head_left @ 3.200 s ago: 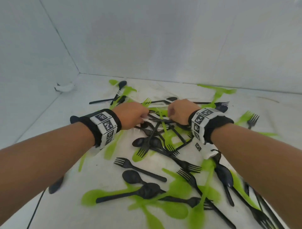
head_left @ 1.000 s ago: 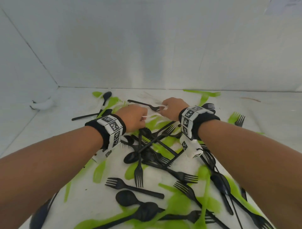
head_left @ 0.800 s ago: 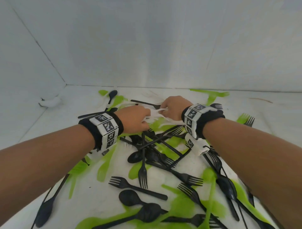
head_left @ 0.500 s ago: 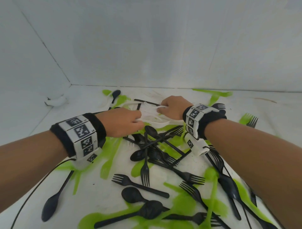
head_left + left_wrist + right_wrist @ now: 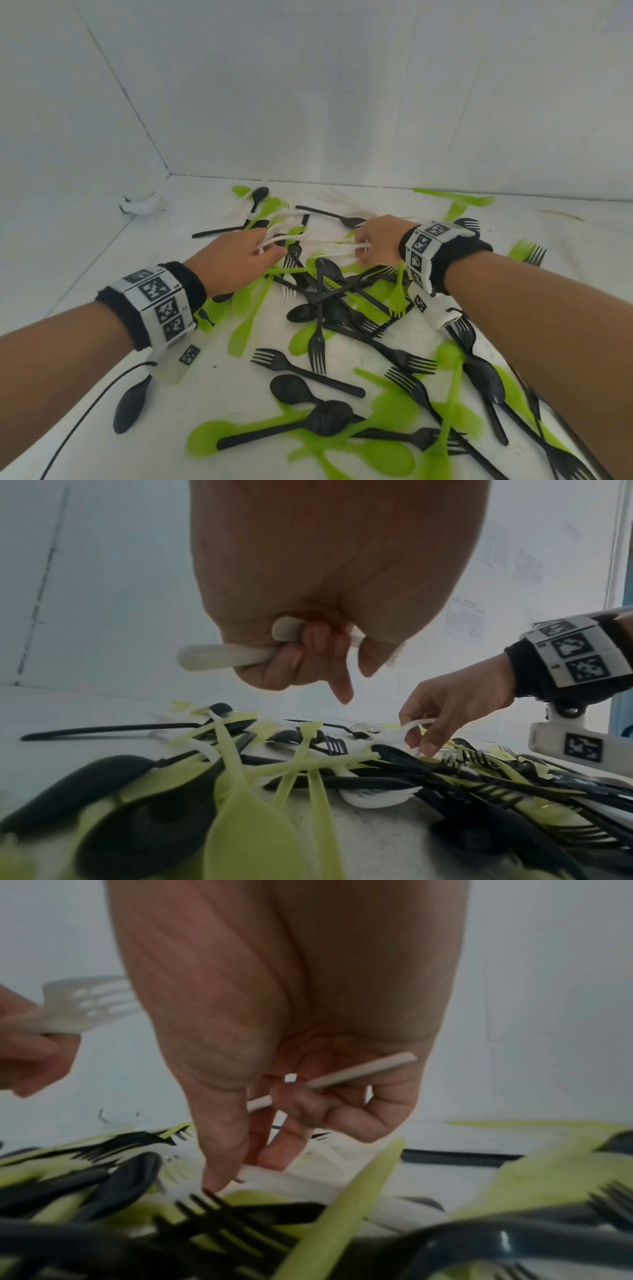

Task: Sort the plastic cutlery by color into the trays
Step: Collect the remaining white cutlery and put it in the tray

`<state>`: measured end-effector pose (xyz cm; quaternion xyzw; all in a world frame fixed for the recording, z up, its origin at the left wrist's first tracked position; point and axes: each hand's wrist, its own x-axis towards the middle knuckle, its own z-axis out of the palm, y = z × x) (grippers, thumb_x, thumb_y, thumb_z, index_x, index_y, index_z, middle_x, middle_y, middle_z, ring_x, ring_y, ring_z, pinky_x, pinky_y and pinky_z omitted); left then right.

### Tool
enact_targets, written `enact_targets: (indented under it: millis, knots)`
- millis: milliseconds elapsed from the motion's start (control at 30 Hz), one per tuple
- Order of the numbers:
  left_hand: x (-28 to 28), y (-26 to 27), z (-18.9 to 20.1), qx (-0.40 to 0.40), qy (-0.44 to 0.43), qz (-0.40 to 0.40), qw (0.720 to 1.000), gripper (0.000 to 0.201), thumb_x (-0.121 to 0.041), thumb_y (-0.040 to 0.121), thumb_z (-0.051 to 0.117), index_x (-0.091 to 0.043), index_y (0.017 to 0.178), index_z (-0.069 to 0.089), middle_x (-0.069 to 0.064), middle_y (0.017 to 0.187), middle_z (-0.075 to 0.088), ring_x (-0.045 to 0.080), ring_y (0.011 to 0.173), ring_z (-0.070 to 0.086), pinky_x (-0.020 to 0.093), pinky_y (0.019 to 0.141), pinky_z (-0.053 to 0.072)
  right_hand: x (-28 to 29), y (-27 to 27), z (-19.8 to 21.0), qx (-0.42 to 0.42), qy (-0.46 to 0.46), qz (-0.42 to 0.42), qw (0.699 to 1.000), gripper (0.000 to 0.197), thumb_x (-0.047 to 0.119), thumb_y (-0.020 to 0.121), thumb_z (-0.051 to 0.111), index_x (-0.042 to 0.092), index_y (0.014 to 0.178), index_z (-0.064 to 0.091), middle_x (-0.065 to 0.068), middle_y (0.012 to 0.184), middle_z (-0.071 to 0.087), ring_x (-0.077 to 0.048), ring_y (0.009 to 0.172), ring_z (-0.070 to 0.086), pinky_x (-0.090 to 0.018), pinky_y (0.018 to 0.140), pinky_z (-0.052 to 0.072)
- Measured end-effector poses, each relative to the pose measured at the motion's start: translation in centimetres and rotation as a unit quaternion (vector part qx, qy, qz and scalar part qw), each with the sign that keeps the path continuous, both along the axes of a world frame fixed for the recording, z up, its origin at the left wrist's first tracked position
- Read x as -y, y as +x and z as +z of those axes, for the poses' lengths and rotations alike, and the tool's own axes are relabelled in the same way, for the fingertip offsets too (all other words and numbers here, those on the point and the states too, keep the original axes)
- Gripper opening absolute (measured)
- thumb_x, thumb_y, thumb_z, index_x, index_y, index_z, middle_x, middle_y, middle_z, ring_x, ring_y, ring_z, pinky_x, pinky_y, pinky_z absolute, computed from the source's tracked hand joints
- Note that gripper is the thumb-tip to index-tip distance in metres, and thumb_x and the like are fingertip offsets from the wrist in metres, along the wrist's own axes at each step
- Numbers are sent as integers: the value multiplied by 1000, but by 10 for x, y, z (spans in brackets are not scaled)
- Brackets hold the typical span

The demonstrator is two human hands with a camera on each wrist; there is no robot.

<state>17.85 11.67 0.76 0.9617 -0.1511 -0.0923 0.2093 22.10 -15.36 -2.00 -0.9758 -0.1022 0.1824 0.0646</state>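
White tabletop [image 5: 394,212] boxed in by white walls [image 5: 308,96], back-left corner visible. Black and green plastic cutlery [image 5: 329,308] lies piled and scattered over it, a few white pieces mixed in; no trays in view. A black cable [image 5: 85,411] runs along the near-left. Both forearms reach forward over the pile's far side, tag bands on the wrists. Left hand [image 5: 236,257] palm down, fingers [image 5: 291,656] curled round white cutlery handles [image 5: 222,656], fork heads sticking out toward the right. Right hand [image 5: 376,240] just above the pile, fingers [image 5: 308,1104] curled round a white handle [image 5: 359,1073], thumb and forefinger tips down on another white piece [image 5: 274,1175].
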Motion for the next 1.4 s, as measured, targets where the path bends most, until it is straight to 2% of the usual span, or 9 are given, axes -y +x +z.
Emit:
enact_targets:
  millis: [133,267,367,633,833,900,1033,1200,1400]
  knots:
    - [11,9,-6,-7,-40,25,999,35,-40,107,40,-12,95,56,12,92,65,29,84,61,43,78,49,14,-4,9,2,57,-25,998,19,36,90,67,18,94,70,-2,96,69,-24,93,64,-38,85,53]
    - [40,18,-10,-11,-64,28,998,23,-25,105,37,-9,102,54,13,87,62,21,69,52,37,63,42,38,-9,14,5,112,-92,989,26,40,92,63,18,81,55,2,83,56,-21,80,53,-30,66,39]
    - [71,25,-15,-8,-49,15,999,22,-29,104,43,-12,89,46,3,77,52,18,65,46,33,57,35,55,-14,9,-15,190,-154,969,31,38,96,56,10,83,58,2,80,63,-17,70,55,-30,64,39]
    - [129,48,-33,0,-28,-15,999,28,-31,105,44,-15,82,43,2,78,51,20,70,49,34,58,33,71,-14,-5,23,441,-333,833,22,18,100,42,5,101,59,-7,71,63,-22,56,58,-38,66,48]
    - [134,67,-48,44,197,-113,973,24,-32,102,48,-17,118,57,7,117,54,30,108,59,41,90,49,88,-3,-15,64,325,-317,889,18,19,104,38,4,112,44,-16,101,57,-31,81,63,-48,82,56]
    - [133,70,-51,57,205,-125,969,24,-31,102,48,-17,120,56,8,120,57,30,110,59,41,89,49,90,1,-16,81,291,-302,904,17,21,102,43,7,111,46,-12,102,58,-32,88,59,-41,76,50]
    - [131,66,-47,46,169,-147,973,17,-32,100,48,-18,110,50,3,105,53,26,95,56,39,79,45,90,12,-16,110,159,-183,964,19,25,101,48,13,112,58,-2,108,57,-27,104,56,-32,81,40]
    - [113,52,-31,74,139,-151,976,22,-37,97,45,-22,82,38,-2,73,48,17,64,47,35,57,31,77,29,-14,74,23,-97,992,16,22,96,56,19,109,63,-2,116,67,-24,97,62,-32,76,47]
    - [90,55,-25,116,151,-119,974,29,-40,109,33,-20,88,37,-3,71,42,19,69,42,37,64,30,64,30,-12,60,3,-66,996,18,31,96,57,19,102,69,-2,104,69,-24,94,66,-37,82,57]
